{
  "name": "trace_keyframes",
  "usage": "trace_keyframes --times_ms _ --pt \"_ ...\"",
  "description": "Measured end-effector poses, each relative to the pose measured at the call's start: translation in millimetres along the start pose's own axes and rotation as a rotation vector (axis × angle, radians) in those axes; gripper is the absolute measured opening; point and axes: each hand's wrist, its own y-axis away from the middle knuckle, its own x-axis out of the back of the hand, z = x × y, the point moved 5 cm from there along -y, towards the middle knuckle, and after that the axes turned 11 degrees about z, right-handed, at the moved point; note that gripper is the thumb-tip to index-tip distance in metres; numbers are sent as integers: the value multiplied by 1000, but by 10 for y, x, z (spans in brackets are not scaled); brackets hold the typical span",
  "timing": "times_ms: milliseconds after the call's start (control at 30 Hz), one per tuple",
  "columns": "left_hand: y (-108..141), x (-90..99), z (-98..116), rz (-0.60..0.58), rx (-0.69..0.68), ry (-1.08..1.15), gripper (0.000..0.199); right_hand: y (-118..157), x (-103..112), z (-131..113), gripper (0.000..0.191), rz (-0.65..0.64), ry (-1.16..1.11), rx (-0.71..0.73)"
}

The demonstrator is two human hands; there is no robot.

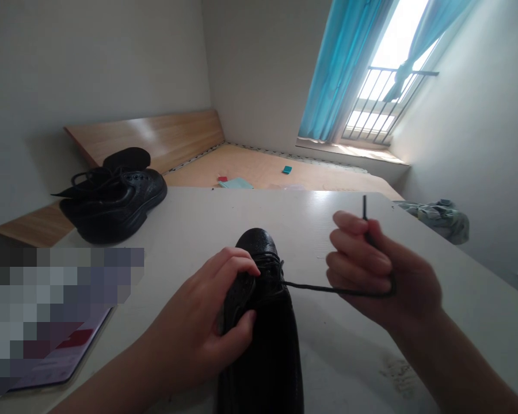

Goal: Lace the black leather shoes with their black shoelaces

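A black leather shoe (280, 345) stands on the white table with its toe pointing away from me. My left hand (207, 310) is closed on the shoe's left side, gripping the flap beside the eyelets. From the laced part near the toe, a black shoelace (313, 287) runs out to the right. My right hand (371, 259) holds this lace above the table, pinched between thumb and forefinger, and its tip sticks up past the fingers. Part of the shoe's left side is hidden behind my left hand.
Another black shoe (112, 201), with loose laces, rests at the table's back left. A tablet-like device (82, 345), partly blurred out, lies at the left. Beyond the white table (311, 218) is a bed (259, 161) with small items on it.
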Motion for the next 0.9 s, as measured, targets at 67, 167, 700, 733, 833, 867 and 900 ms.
trace_keyframes --times_ms 67,167,700,733,833,867,900 --pt "11 -8 -5 -8 4 -2 41 -9 -54 147 21 -97 -100 -114" --pt "19 -16 -10 -33 3 -18 41 9 -128 382 29 -149 -35 -222" --pt "-25 21 -31 -32 141 180 19 236 -351 268 40 -210 665 355" --pt "-26 22 -41 -22 156 200 19 243 -367 276 40 -204 687 370" --pt "-27 31 -55 -2 181 228 18 245 -393 296 31 -161 702 397" --pt "-28 34 -52 -2 185 232 18 243 -395 299 27 -147 692 403" --pt "-28 38 -46 -4 186 230 18 239 -394 301 23 -133 678 408"
